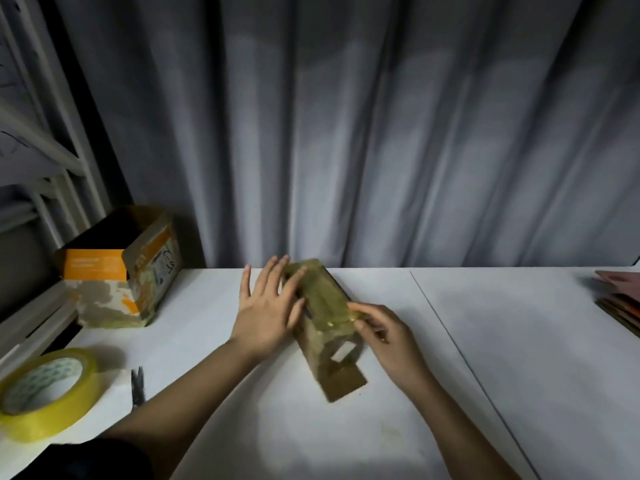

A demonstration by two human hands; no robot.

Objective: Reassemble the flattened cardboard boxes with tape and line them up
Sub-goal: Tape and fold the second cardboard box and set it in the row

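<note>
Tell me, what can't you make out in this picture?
- Small box, head view: blurred; the left hand covers its left side.
- Tape roll: cut off by the left edge.
- Flat cardboard stack: cut off by the right edge.
- Orange box: inside too dark.
- Right hand: fingertips blurred.

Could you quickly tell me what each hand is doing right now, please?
Left hand: open, fingers straight, pressing flat on the small cardboard box.
Right hand: fingers curled, pinching the box's taped edge.
</note>
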